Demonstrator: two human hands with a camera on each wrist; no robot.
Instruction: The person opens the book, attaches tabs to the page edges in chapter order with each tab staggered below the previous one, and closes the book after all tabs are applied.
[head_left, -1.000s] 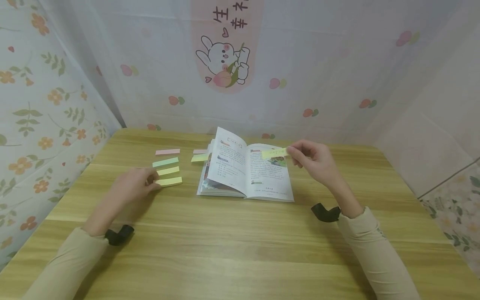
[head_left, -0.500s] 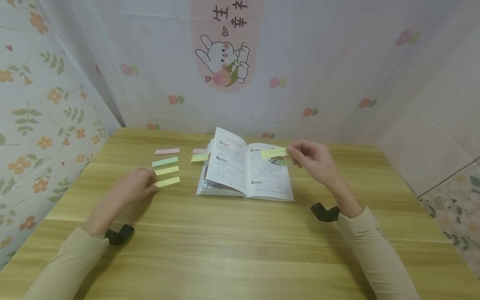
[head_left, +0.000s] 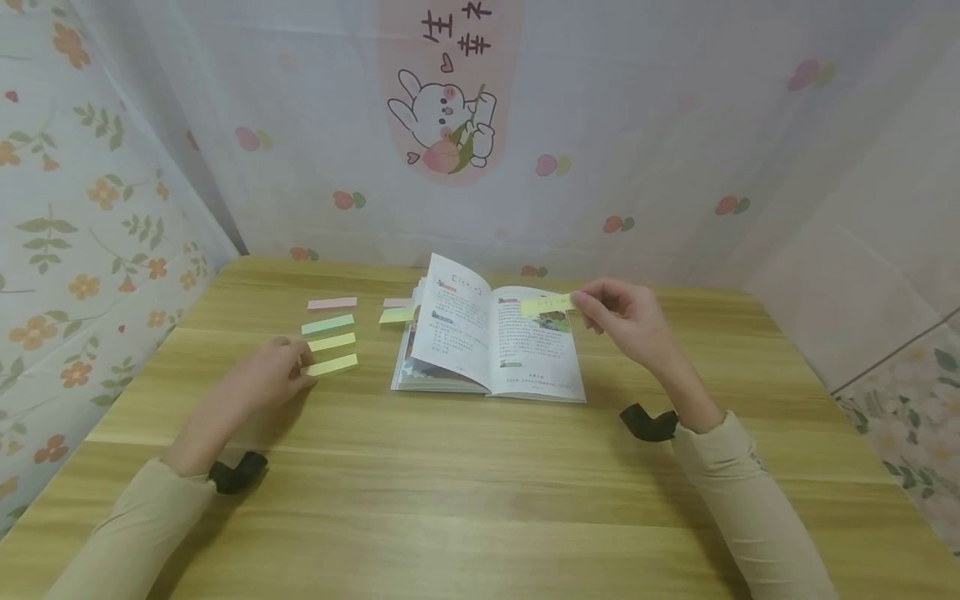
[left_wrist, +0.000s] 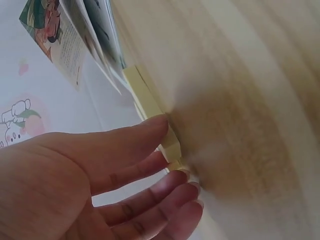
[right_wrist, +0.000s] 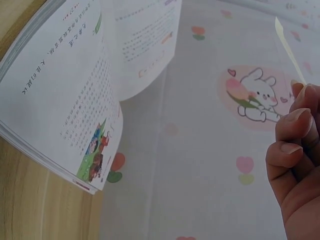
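Note:
In the head view my right hand point(head_left: 622, 321) pinches one end of a yellow sticky note point(head_left: 545, 306) with handwriting on it. The strip is held above the right page of an open book point(head_left: 535, 358); in the right wrist view the note point(right_wrist: 289, 47) appears nearly edge-on, apart from the book. At the left, my left hand point(head_left: 266, 379) holds the end of the nearest yellow sticky-note pad point(head_left: 332, 365) between thumb and forefinger, low at the table. Just behind that pad lie another yellow pad point(head_left: 333, 342), a green one point(head_left: 327, 324) and a pink one point(head_left: 332, 303).
Pink point(head_left: 397, 303) and yellow tabs point(head_left: 396, 315) stick out from the book's left side. Its left page point(head_left: 453, 321) stands partly raised. A printed curtain point(head_left: 637, 125) hangs behind the wooden table point(head_left: 480, 500). Black mounts point(head_left: 648, 423) sit at both wrists.
The nearest yellow pad has shifted slightly left and turned a little at my left hand. The note in my right hand has barely moved, and the book stays in place.

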